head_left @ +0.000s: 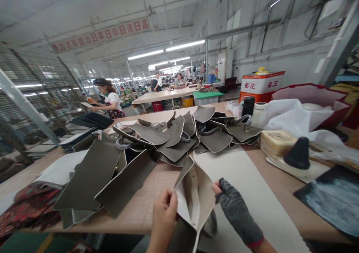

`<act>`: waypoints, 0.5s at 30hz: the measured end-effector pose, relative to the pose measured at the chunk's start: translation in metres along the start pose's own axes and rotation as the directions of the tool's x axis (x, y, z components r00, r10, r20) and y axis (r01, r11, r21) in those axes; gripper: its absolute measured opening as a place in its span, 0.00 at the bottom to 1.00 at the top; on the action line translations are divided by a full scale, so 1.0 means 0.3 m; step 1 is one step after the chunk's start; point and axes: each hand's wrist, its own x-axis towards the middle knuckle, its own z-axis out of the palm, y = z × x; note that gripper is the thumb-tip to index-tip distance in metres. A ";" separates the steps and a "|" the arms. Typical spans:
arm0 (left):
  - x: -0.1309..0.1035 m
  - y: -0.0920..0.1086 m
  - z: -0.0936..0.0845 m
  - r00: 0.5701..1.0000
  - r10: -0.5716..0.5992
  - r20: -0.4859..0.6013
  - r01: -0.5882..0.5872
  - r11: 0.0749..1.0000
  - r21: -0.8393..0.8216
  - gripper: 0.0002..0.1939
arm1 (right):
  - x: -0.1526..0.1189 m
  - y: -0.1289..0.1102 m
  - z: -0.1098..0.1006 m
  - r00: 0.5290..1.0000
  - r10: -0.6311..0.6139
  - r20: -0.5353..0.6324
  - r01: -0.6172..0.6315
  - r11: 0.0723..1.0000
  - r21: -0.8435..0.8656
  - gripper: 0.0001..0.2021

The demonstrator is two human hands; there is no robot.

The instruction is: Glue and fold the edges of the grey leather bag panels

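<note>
At the table's front edge, a grey-brown handbag [206,208] with pale edges and a cream lining is held with its mouth spread open. My left hand [165,212], bare, pinches one edge of it. On the opposite edge, my right hand [234,208] grips with its fingertips and wears a dark grey fingerless glove. A wrapped handle [211,225] hangs below, partly hidden by the bag. Beyond my hands lies a heap of similar grey-brown bags [174,133] with plastic-wrapped handles. Another bag [92,174] lies spread to the left.
Pale sheet material [238,174] covers part of the table [134,208]. To the right are a black cone [298,154], a yellowish block [276,142], two bottles and a stained dark board [333,198]. Patterned cloth [30,204] lies left. A co-worker [110,101] stands beyond; others are farther back.
</note>
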 end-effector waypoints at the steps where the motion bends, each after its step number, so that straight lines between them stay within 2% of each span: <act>1: 0.002 0.001 -0.008 0.999 -0.044 -0.006 0.043 0.995 -0.090 0.15 | 0.006 0.004 -0.010 0.999 0.020 0.036 -0.020 1.000 0.004 0.17; 3: -0.007 0.013 -0.004 0.997 -0.070 0.031 0.074 0.986 -0.151 0.16 | 0.006 -0.003 -0.009 0.995 0.027 0.100 -0.028 1.000 0.009 0.17; 7: -0.038 0.037 0.051 0.993 0.001 0.116 0.003 0.999 -0.035 0.15 | -0.035 -0.049 0.036 0.994 -0.015 0.105 0.009 0.998 0.061 0.15; 10: -0.042 0.024 0.080 0.995 0.011 0.103 -0.011 1.000 -0.004 0.12 | -0.055 -0.069 0.057 0.994 -0.079 0.080 0.073 0.995 0.070 0.17; 13: -0.033 -0.002 0.086 0.997 -0.003 0.080 0.004 1.000 -0.018 0.09 | -0.044 -0.074 0.072 0.987 -0.121 0.107 0.118 0.993 0.030 0.08; 15: -0.030 -0.009 0.089 0.997 -0.012 0.070 0.015 0.999 -0.036 0.09 | -0.034 -0.076 0.090 0.984 -0.124 0.126 0.122 0.992 0.023 0.06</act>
